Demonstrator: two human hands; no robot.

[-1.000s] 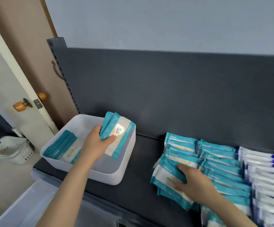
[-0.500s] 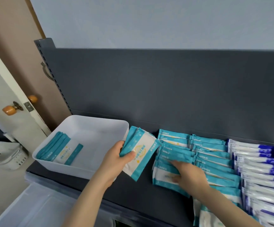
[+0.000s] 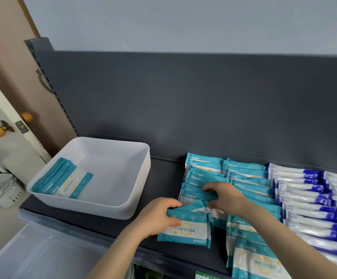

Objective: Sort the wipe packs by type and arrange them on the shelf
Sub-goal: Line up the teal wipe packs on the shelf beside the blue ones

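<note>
Grip: left hand closed on a bundle of teal wipe packs, printed face up toward camera, over the shelf, just right of the white bin. The right hand is curled into the teal row, pinching packs there, further right of the bin. Blue-and-white wipe packs sit in rows farthest right of it. Inside the bin, at its left wall: teal stack, lying flat.

Left hand grips perhaps two packs.
</note>
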